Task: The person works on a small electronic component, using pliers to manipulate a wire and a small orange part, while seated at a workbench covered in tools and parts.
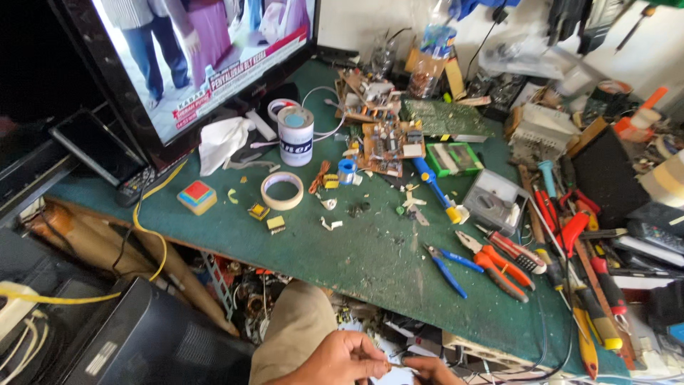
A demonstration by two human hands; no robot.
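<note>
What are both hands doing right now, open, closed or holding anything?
Left hand: fingers pinched shut on a thin metal piece, too small to identify.
Right hand: mostly cut off at the frame edge, touching the same piece; grip cannot be told.

Bright, even daylight over the green workbench (342, 242) — shadows soft and short. The television screen (206, 50) glows, slightly washed out. Wide-angle lens bends the edges; the lower left corner falls dim — the hands at the bottom edge slightly blurred.
</note>
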